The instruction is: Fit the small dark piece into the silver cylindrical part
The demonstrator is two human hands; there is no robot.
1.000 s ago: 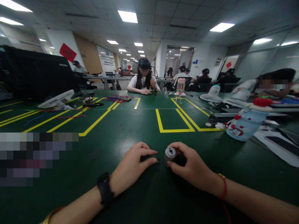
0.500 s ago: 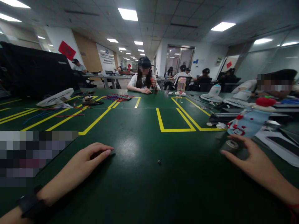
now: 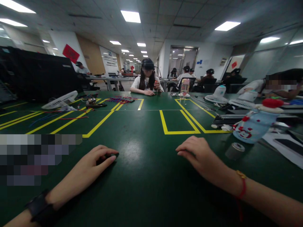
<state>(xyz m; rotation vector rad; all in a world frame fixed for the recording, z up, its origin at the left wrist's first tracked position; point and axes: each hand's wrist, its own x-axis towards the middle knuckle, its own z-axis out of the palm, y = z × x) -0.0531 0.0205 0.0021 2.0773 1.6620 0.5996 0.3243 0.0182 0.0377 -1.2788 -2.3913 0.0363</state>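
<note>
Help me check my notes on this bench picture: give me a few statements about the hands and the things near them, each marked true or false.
1. The right hand holds the small grey cylinder. False: the cylinder stands apart on the table.
2. The left hand lies palm down on the table. True.
3. A watch sits on the right wrist. False: it carries a red string; the dark watch is on the left.
4. A pale blue bottle lies tilted beyond the cylinder. True.

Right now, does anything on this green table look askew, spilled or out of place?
Nothing is spilled or damaged. The pale blue bottle lies tilted on its side at the right edge, and loose coloured wires are strewn across the yellow lines at the far left.
</note>
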